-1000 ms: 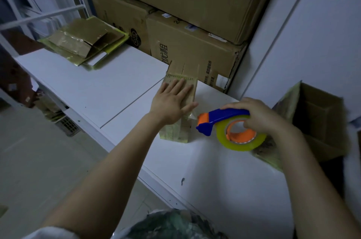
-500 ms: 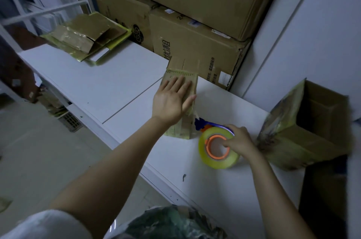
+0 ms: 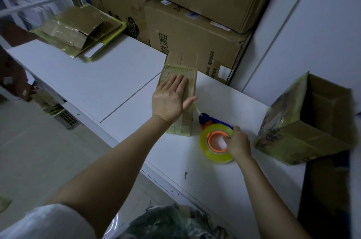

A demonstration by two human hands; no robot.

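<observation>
At the far left a pile of flattened cardboard (image 3: pixel 78 31) lies on the smooth white table (image 3: pixel 93 82), brown sheets with glossy yellowish tape along their edges. Behind it, against the wall, three large brown cartons (image 3: pixel 195 43) are stacked, plain corrugated board with printed marks and small labels.

Near the middle of the table stands one small box (image 3: pixel 180 127), a narrow cardboard block wrapped in shiny clear tape. The left hand (image 3: pixel 172 100) lies flat on its top, fingers straight and close together, thumb spread out to the right, pressing down and gripping nothing. A thin pale strip of tape runs from the box's right edge down towards the tape dispenser (image 3: pixel 211 137) just beside it.

There is one dispenser; it rests on the table with a round yellowish roll, an orange plastic core and a blue handle pointing at the box. The right hand (image 3: pixel 239 143) grips the roll from the right, fingers curled over its rim and one fingertip inside the orange core.

At the far right one open box (image 3: pixel 289 133) lies tipped on its side, its tape-covered wall crinkled and its dark inside showing
</observation>
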